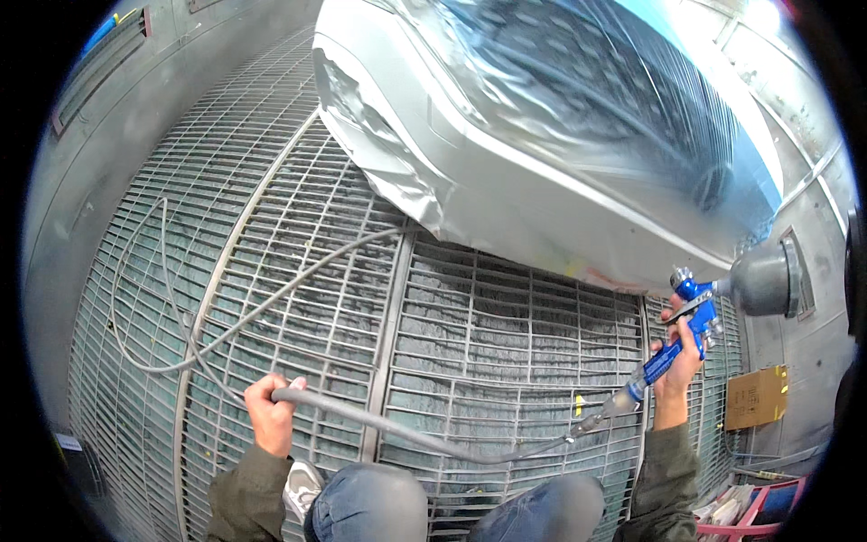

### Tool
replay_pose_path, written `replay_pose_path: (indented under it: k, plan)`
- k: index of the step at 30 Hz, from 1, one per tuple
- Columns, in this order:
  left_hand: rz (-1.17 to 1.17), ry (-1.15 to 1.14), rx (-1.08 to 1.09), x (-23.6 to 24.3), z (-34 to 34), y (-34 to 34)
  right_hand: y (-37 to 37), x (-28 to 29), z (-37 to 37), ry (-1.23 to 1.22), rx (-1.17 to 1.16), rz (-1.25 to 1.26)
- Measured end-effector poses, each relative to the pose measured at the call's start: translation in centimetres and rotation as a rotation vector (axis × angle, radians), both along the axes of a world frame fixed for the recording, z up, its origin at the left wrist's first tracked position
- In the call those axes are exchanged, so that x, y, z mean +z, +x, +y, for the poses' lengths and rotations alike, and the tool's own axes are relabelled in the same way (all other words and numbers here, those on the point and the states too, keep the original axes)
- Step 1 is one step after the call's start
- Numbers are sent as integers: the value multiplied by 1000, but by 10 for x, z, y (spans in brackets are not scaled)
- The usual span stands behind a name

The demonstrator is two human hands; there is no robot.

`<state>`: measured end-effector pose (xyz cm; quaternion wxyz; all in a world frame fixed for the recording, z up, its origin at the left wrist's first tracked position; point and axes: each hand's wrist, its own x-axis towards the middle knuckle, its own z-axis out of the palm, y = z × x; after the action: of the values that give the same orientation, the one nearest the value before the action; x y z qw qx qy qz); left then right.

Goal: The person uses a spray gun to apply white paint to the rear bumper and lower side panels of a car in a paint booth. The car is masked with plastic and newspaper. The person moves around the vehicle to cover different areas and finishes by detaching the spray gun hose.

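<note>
My right hand (684, 359) is wrapped round the handle of a blue spray gun (694, 312) at the right, fingers at its trigger. A grey cup (763, 280) is fitted to the gun. From the gun's lower end a grey air hose (424, 440) sags across in front of my knees to my left hand (273, 411), which is closed round it. Beyond the hands stands a car body (542, 194) with a pale panel, partly wrapped in clear and bluish masking film (605, 99). The gun is close to the panel's lower right end.
Metal floor grating (506, 361) runs under me and the car. Past my left hand, the hose lies in a loose loop (122, 298) on it. A cardboard box (756, 397) stands by the right wall, near a red-framed holder (754, 519) with papers. Grey walls enclose both sides.
</note>
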<state>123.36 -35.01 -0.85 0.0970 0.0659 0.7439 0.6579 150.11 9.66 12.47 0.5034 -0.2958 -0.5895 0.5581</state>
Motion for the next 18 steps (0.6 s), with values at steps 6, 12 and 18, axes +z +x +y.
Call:
replay_pose_path:
  k: [6,12,18]
  plan:
    - [3,-27,63,70,-83,-48,-56,30,-54,-116,-235,-116]
    - [56,-299,195,166,-196,-89,-114,57,-113,-298,-422,-224]
    - [-125,-545,400,205,-346,-56,-143,132,-196,-457,-334,-369]
